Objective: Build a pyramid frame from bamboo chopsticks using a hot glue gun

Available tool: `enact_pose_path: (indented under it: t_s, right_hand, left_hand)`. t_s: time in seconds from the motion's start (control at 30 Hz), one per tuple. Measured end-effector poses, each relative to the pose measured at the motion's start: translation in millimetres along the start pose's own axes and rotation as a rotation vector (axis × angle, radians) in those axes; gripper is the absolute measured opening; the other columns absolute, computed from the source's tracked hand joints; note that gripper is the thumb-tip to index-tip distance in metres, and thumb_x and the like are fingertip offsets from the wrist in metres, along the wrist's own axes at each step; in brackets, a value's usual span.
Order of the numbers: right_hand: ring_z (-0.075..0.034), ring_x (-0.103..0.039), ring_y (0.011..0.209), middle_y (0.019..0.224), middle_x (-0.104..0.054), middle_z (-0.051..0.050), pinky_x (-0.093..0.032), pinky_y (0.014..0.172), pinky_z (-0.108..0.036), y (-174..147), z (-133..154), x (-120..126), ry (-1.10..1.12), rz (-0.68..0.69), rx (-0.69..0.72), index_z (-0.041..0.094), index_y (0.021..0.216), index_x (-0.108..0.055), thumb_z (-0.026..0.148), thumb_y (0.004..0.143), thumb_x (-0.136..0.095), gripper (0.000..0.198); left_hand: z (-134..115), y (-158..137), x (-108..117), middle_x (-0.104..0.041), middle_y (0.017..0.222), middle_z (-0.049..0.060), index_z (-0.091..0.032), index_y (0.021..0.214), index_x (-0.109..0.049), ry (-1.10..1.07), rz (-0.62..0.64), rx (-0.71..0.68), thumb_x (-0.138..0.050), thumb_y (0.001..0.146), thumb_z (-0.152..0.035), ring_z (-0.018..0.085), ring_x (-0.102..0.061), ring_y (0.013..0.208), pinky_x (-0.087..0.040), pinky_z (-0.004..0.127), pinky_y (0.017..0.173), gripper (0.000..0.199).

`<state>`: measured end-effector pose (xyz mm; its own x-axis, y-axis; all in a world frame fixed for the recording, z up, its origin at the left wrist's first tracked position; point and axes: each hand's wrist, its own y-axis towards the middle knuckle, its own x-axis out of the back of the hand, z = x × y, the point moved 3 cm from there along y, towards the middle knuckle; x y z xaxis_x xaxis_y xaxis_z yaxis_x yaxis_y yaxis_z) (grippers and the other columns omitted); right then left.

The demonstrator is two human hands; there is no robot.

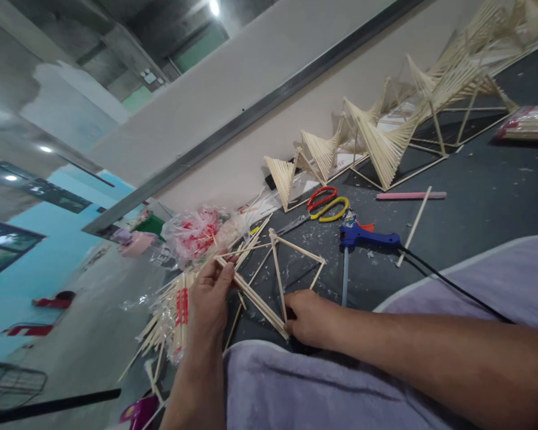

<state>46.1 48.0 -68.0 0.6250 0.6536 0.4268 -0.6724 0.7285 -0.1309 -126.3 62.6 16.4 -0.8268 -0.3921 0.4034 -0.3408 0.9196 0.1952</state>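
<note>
A small frame of pale wooden sticks [277,272] stands on the dark table, tilted toward me. My left hand [213,283] pinches its left corner, where several sticks meet, thumb on top. At the near corner, my right hand [307,316] has its fingers closed around the stick ends; the fingertips are partly hidden. Right of the frame lies a blue hot glue gun [370,237] with a glue stick and a black cord. Behind the frame are scissors [327,203] with one red and one yellow handle.
Finished stick structures [385,143] line the wall side. Loose sticks in a torn wrapper [179,310] lie left, below a plastic bag [195,233]. A pink glue stick [410,196] and a single wooden stick [415,227] lie right. A lilac cloth [296,388] covers my lap.
</note>
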Motion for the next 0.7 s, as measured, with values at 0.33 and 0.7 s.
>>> enact_pose_path:
  t_s: [0.33, 0.7]
  right_hand:
    - [-0.015, -0.059, 0.076, 0.086, -0.066, -0.004, -0.038, 0.061, -0.020, 2.2, -1.3, -1.7, -0.041, -0.015, 0.004, 0.017, 0.085, -0.064, 0.022, 0.068, -0.054, 0.021]
    - [-0.014, -0.059, 0.073, 0.082, -0.065, -0.003, -0.038, 0.058, -0.020, 3.7, -3.7, -3.1, -0.052, -0.020, -0.012, 0.017, 0.084, -0.063, 0.024, 0.068, -0.056, 0.019]
  left_hand:
    - [7.3, 4.0, 1.4, -0.062, 0.091, 0.002, -0.019, 0.099, -0.060, -0.183, 0.069, 0.093, -0.064, 0.068, -0.038, 0.007, -0.050, 0.054, -0.044, 0.020, 0.048, 0.037]
    - [10.3, 6.1, -1.6, -0.059, 0.072, -0.001, -0.016, 0.088, -0.062, -0.206, 0.038, 0.058, -0.066, 0.066, -0.035, 0.006, -0.048, 0.047, -0.042, 0.018, 0.041, 0.029]
